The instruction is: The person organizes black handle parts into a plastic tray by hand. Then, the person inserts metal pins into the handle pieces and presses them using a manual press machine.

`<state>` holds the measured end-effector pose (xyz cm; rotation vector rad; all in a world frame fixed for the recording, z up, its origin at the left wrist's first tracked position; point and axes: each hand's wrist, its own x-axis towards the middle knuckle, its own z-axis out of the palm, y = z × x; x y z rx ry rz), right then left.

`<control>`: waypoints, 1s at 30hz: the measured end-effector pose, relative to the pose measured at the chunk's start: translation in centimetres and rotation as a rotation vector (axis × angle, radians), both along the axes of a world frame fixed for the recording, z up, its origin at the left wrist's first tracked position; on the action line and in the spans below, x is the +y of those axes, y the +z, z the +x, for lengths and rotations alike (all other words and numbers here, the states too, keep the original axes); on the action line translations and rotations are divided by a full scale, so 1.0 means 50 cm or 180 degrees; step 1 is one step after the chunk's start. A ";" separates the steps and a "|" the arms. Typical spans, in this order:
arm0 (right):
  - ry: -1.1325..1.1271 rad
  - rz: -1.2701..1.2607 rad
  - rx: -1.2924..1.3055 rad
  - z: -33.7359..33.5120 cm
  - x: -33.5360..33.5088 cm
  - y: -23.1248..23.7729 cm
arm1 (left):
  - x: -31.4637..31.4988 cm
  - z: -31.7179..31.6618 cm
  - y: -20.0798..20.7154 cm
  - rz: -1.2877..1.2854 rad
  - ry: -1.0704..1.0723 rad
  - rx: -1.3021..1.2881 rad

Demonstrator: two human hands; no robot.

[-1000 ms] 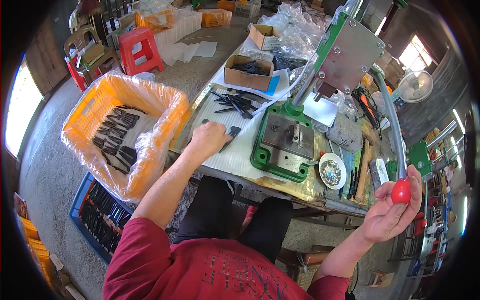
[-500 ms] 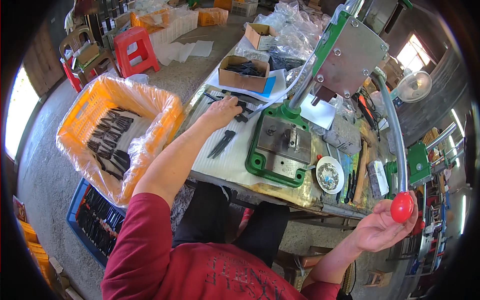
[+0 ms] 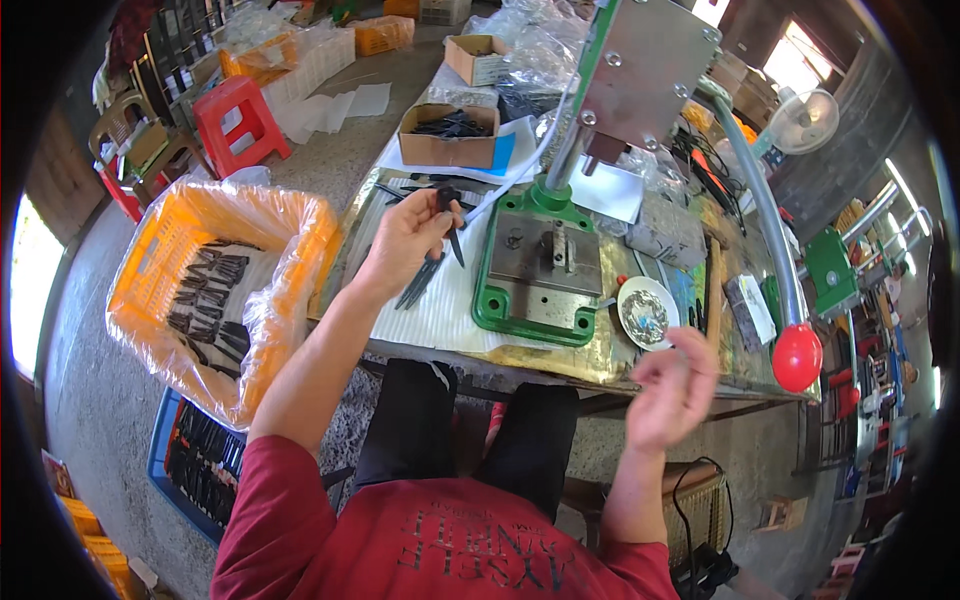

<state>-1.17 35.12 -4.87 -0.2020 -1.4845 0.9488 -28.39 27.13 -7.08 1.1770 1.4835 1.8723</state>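
Note:
My left hand (image 3: 400, 245) is closed on a slim black pointed part (image 3: 455, 243), held upright just above the white foam sheet (image 3: 455, 318). Beneath and beside it on the sheet lie several similar black parts (image 3: 415, 285). My right hand (image 3: 672, 395) is in the air at the table's front edge, near a white bowl (image 3: 632, 322) of small metal bits; its fingers are curled and smeared by motion. To its right hangs the red knob (image 3: 797, 358) of the press lever, touched by nothing. Between my hands stands the green hand press (image 3: 490, 312), its steel plate bare of black parts.
A plastic-lined orange crate (image 3: 150, 290) of black parts stands left of the table, above a blue crate (image 3: 165, 425). A cardboard box (image 3: 445, 150) of black parts sits behind my left hand. A wooden-handled tool (image 3: 713, 300) and a grey block (image 3: 665, 238) lie right of the press.
My right hand has let go of the red knob and moved left toward the bowl. My left hand has lifted a black part off the sheet. The view has shifted somewhat.

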 end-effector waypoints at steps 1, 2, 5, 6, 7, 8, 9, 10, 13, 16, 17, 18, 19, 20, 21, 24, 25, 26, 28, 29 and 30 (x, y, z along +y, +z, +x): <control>0.0056 -0.0079 -0.0438 -0.014 -0.011 -0.013 | -0.016 0.019 0.005 0.0076 -0.0113 -0.0381; 0.0277 -0.0218 -0.0674 -0.028 -0.020 -0.026 | -0.024 0.039 0.007 0.0154 -0.0254 -0.0770; 0.0630 -0.0525 -0.1583 -0.061 -0.043 -0.062 | -0.036 0.103 0.006 0.0281 -0.0426 -0.1216; 0.0607 -0.0434 -0.1679 -0.070 -0.042 -0.083 | -0.034 0.125 0.002 0.0363 -0.0435 -0.1369; 0.0698 -0.0449 -0.1755 -0.078 -0.045 -0.094 | -0.035 0.142 -0.003 0.0381 -0.0490 -0.1498; 0.0789 -0.0464 -0.1831 -0.082 -0.049 -0.101 | -0.036 0.157 -0.007 0.0398 -0.0546 -0.1628; 0.0749 -0.0478 -0.1836 -0.080 -0.053 -0.104 | -0.036 0.169 -0.014 0.0402 -0.0637 -0.1712; 0.0884 -0.0674 -0.1889 -0.078 -0.056 -0.106 | -0.036 0.180 -0.018 0.0394 -0.0671 -0.1722; 0.0964 -0.1005 -0.1881 -0.071 -0.064 -0.120 | -0.031 0.208 -0.040 0.0438 -0.0611 -0.2037; 0.0773 -0.0994 -0.1846 -0.065 -0.066 -0.130 | -0.030 0.231 -0.052 0.0146 -0.0572 -0.1988; 0.0796 -0.0998 -0.1801 -0.064 -0.066 -0.135 | -0.030 0.235 -0.067 0.0095 -0.0778 -0.1919; 0.0821 -0.1003 -0.1757 -0.061 -0.066 -0.137 | -0.030 0.245 -0.069 -0.0070 -0.0805 -0.1774; 0.0806 -0.1069 -0.1753 -0.057 -0.068 -0.136 | -0.029 0.251 -0.078 -0.0084 -0.0848 -0.1721; 0.0768 -0.1076 -0.1756 -0.052 -0.066 -0.136 | -0.027 0.256 -0.086 -0.0098 -0.0890 -0.1668; 0.0772 -0.1004 -0.1759 -0.048 -0.065 -0.137 | -0.026 0.258 -0.088 -0.0102 -0.0925 -0.1677; 0.0596 -0.0831 -0.1840 -0.026 -0.037 -0.130 | -0.030 0.256 -0.086 -0.0095 -0.0800 -0.1654; 0.0035 -0.0521 -0.1827 -0.016 -0.014 -0.129 | -0.034 0.251 -0.084 -0.0163 -0.0726 -0.1599; -0.0522 -0.0205 -0.1805 -0.005 0.012 -0.126 | -0.038 0.246 -0.083 -0.0229 -0.0649 -0.1543; -0.1142 0.0210 -0.1983 0.028 0.083 -0.113 | -0.044 0.238 -0.087 -0.0249 -0.0599 -0.1528; -0.1250 -0.0004 -0.2093 0.039 0.112 -0.105 | -0.046 0.236 -0.088 -0.0250 -0.0618 -0.1532; -0.1355 -0.0219 -0.2201 0.049 0.139 -0.099 | -0.046 0.235 -0.090 -0.0252 -0.0634 -0.1536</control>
